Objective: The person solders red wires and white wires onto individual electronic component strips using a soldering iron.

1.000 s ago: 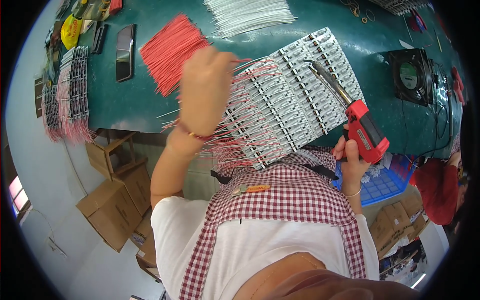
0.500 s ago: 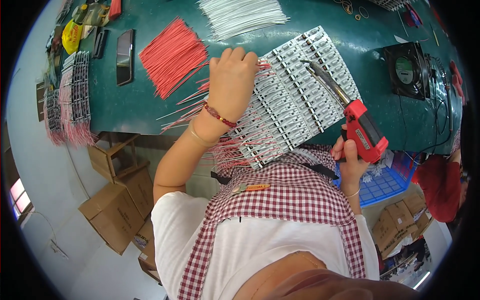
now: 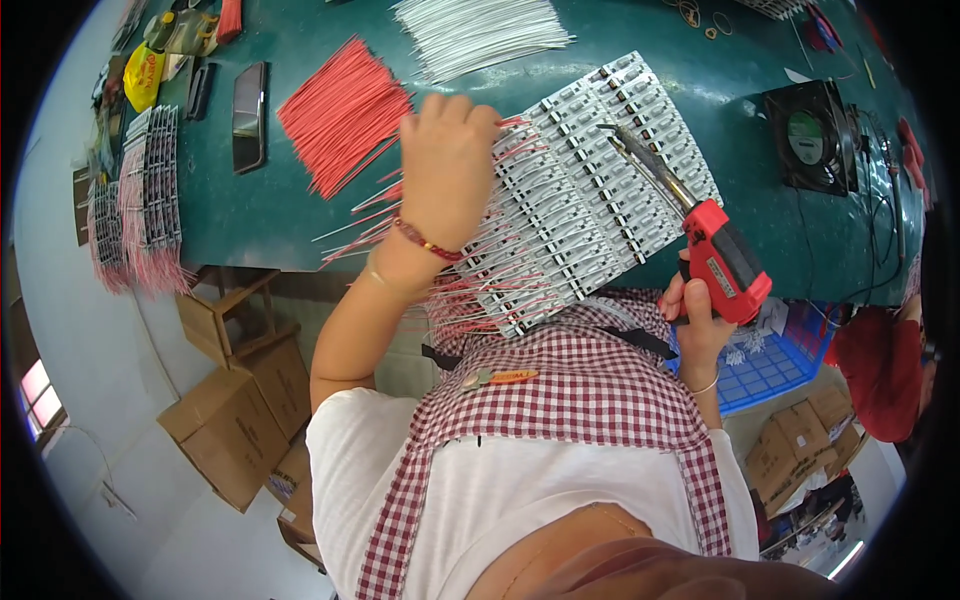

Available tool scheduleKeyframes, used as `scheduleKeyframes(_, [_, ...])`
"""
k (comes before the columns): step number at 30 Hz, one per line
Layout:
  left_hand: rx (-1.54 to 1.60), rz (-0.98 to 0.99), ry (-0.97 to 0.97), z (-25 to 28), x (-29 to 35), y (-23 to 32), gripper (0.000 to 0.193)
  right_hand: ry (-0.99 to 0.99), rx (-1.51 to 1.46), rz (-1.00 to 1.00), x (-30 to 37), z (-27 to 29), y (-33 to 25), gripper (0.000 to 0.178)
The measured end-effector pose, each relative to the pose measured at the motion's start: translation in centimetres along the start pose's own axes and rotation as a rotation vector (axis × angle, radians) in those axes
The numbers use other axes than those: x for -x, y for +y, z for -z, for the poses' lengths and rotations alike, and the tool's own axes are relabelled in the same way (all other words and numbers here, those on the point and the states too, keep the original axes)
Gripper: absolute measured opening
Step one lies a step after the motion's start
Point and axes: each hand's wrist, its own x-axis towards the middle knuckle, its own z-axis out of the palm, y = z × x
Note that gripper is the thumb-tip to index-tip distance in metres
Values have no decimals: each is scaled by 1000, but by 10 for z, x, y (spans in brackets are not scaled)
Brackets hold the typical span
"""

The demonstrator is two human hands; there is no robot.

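The left hand's (image 3: 447, 165) pinch cannot be seen. Thin red wires (image 3: 470, 318) could be scorched if the red-and-black soldering gun (image 3: 728, 262) gripped by the right hand (image 3: 698, 318) swings left.

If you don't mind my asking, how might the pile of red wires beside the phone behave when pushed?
The red wires would probably slide and splay, as no tie shows around the pile. Each strand is likely springy rather than limp, since they lie nearly straight. Being so thin, a single one should be light.
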Motion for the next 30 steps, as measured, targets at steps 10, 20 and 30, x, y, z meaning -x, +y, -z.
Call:
scheduleKeyframes(10, [148,-222,11,4,21,28,19,-38,2,-102,12,1,11,40])
scheduleKeyframes(20, [189,-264,35,-12,27,25,25,-88,78,-177,15,2,18,37])
scheduleKeyframes(30, [206,-242,4,-8,24,27,24,-86,401,-83,17,12,28,17])
